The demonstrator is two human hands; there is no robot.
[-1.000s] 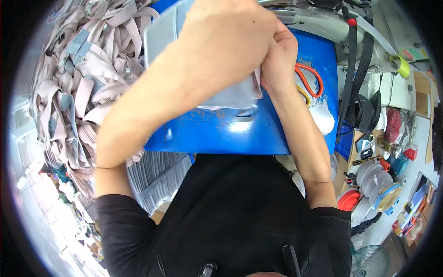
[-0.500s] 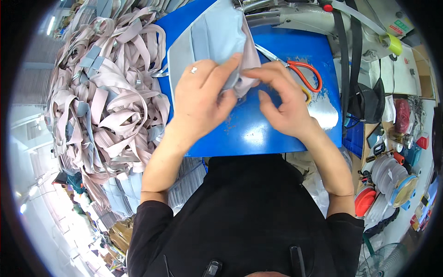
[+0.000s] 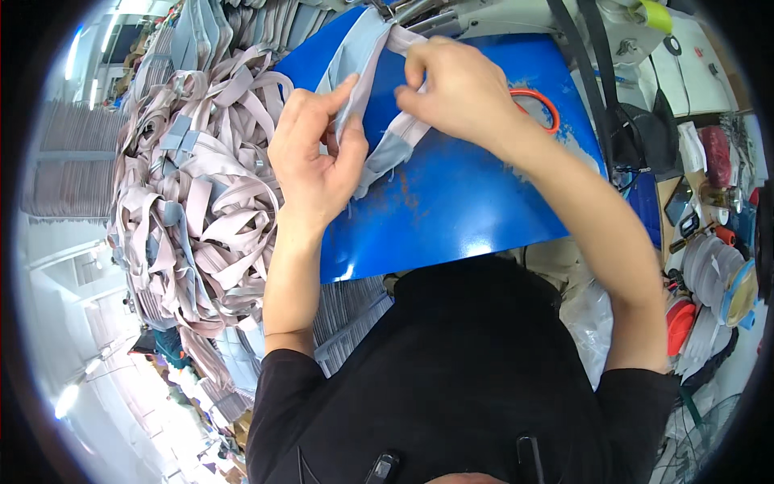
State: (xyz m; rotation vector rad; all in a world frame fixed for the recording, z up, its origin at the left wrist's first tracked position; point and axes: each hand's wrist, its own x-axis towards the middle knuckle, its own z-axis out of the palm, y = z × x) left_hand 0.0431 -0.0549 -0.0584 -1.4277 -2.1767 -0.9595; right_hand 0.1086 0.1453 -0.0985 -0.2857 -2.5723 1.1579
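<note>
My left hand closes thumb and fingers on the edge of a grey-blue fabric piece, which runs up to the metal parts of a sewing machine at the far edge. My right hand pinches a pinkish fabric strip to the right of it. That strip hangs down with a grey-blue end and loose threads over the blue worktable. Behind my right wrist shows the red handle of a pair of scissors; its blades are hidden.
On the left rises a big heap of tangled pinkish strips with grey-blue tabs. Stacked fabric pieces stand beyond it. Black straps hang at the right. Farther right lie reels, a red round thing and small tools.
The fabric piece has turned and narrowed into a folded band. My right hand has moved up and left and pulls out the strip. My left hand has shifted slightly down and left.
</note>
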